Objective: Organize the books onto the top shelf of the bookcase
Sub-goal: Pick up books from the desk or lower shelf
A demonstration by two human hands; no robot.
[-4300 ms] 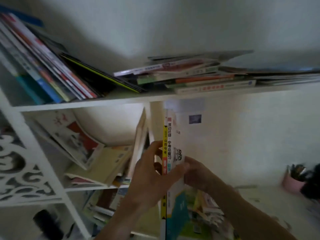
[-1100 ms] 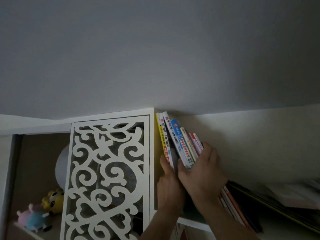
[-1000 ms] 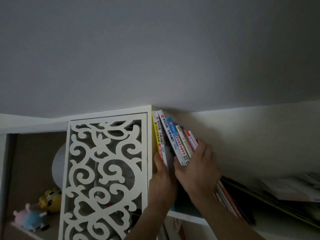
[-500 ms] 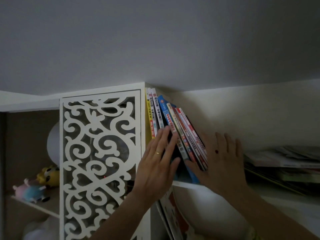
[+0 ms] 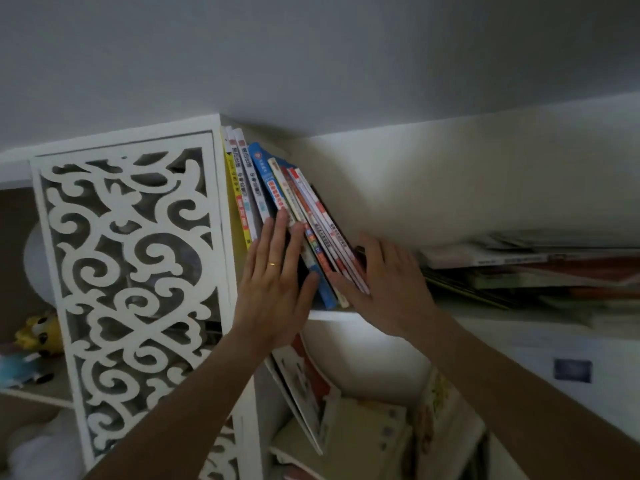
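Both flat hands, left hand [image 5: 277, 289] and right hand [image 5: 388, 289], press leaning books [image 5: 294, 202] at shelf edge [image 5: 332, 315].

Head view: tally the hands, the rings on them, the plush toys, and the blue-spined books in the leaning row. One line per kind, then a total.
Hands: 2 (left hand, right hand)
Rings: 1 (ring, on the left hand)
Plush toys: 2 (yellow plush toy, blue plush toy)
Blue-spined books: 1 (blue-spined book)
Total: 6
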